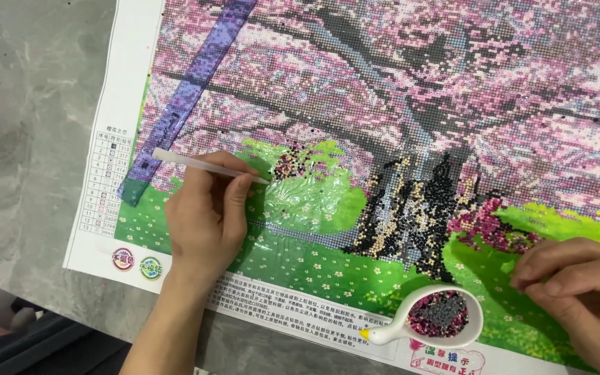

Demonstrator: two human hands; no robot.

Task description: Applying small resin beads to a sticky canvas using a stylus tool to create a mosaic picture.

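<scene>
A grey marbled tabletop (pixel 29 139) with pale veining fills the left side under soft, even light.

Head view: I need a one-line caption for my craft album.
Left hand holds a white pen to a bead picture; right hand rests beside a white bead tray.

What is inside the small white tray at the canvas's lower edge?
The white tray holds a heap of tiny dark red, pink and grey beads. The heap covers the tray's floor, and the tray hides the canvas beneath.

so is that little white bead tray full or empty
Partly full. The white tray near the canvas's bottom edge holds a layer of dark pink and grey beads across its bowl, not heaped over the rim. It sits flat, upright.
</scene>
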